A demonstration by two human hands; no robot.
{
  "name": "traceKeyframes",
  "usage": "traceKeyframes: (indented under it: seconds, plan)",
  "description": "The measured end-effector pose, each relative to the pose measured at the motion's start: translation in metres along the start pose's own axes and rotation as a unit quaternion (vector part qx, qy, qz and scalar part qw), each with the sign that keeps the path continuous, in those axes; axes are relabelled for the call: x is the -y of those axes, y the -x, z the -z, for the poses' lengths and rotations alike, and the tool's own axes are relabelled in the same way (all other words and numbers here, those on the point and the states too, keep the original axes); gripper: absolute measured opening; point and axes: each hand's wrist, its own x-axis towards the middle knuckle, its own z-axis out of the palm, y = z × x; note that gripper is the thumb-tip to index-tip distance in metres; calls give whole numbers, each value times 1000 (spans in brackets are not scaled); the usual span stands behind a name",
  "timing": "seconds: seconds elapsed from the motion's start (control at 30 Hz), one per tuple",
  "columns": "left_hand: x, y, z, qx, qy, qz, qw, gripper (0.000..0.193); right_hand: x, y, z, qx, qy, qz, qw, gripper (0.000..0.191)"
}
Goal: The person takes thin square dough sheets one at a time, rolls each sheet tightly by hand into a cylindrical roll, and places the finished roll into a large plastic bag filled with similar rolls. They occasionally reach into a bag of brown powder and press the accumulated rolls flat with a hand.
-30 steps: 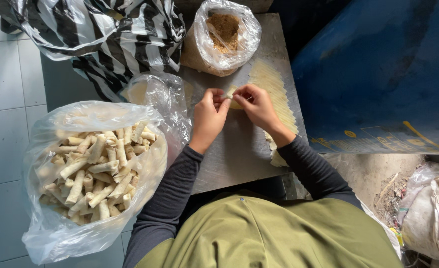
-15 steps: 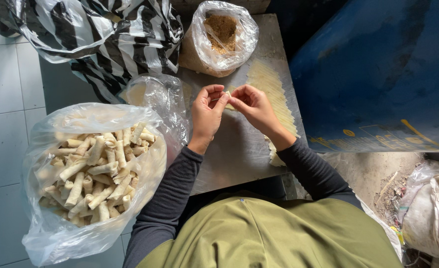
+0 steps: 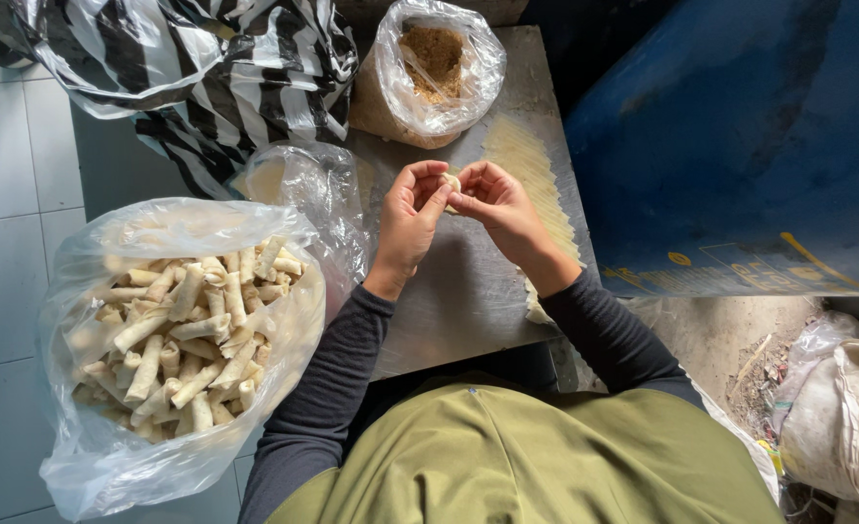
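Big clear bag of finished rolls (image 3: 182, 320) sits left of the metal table (image 3: 468, 301); bag of brown filling (image 3: 436, 58) at the far end, pale wrapper stack (image 3: 531, 170) along the right edge. Small roll (image 3: 453, 183) is held above the table centre, pinched between both hands. Looks light, soft, tearable; best gripped at the ends with fingertips. Left hand (image 3: 410, 218) and right hand (image 3: 497, 204) are curled, fingers closed on the roll, forearms angled inward.
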Motion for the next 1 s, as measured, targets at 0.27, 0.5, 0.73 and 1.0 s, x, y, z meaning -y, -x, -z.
traceKeyframes:
  seconds: [0.27, 0.5, 0.73, 1.0]
  plan:
    - [0, -1, 6, -25, 108, 47, 993, 24, -3, -5, 3, -43, -99, 9, 994, 7]
    - [-1, -4, 13, -123, 201, 12, 972, 28, 4, -23, 36, -208, -47, 18, 977, 10]
    - [-2, -5, 15, -173, 217, -55, 959, 29, -4, -6, 3, -106, 587, 262, 759, 5]
    - [-1, -3, 12, -171, 210, -51, 961, 27, -5, 6, -22, -55, 673, 276, 684, 17]
